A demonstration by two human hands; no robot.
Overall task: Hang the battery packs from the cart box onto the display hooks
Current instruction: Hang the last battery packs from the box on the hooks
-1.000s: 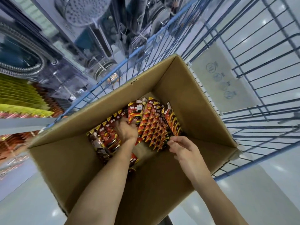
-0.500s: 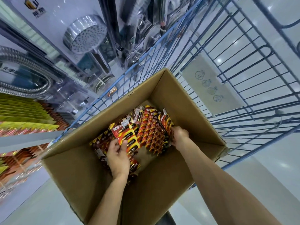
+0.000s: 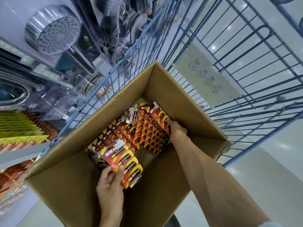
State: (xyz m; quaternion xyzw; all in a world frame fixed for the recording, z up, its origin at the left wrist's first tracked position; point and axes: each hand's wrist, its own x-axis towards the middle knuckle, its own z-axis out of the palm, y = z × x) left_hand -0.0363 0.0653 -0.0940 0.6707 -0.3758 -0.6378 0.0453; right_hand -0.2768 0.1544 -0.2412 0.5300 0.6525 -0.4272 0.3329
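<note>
Two hands down in the cardboard box (image 3: pixel 193 112), both busy with the picking-up step. Left hand (image 3: pixel 111 177) curled round a fanned bunch of red-and-yellow battery packs (image 3: pixel 126 163), thumb across the lower cards, the bunch lifted a little above the loose packs beneath. Right hand (image 3: pixel 176 128) deep at the far right of the box, fingers tucked in against an upright row of packs (image 3: pixel 150 133); whether gripping or only touching, cannot tell, since the fingertips are hidden behind the cards. Plenty of packs left lying in the box bottom, so likely early or midway in the job. Box sitting inside the blue wire cart (image 3: pixel 246 71), with the shelf display (image 3: pixel 21 128) of more hanging packs off to the left. Next, probably: lifting the held bunch clear of the box wall, turning left toward the display, and threading each card's hang-hole onto a hook one at a time. Needs a firm pinch, as fanned cards slip easily.
</note>
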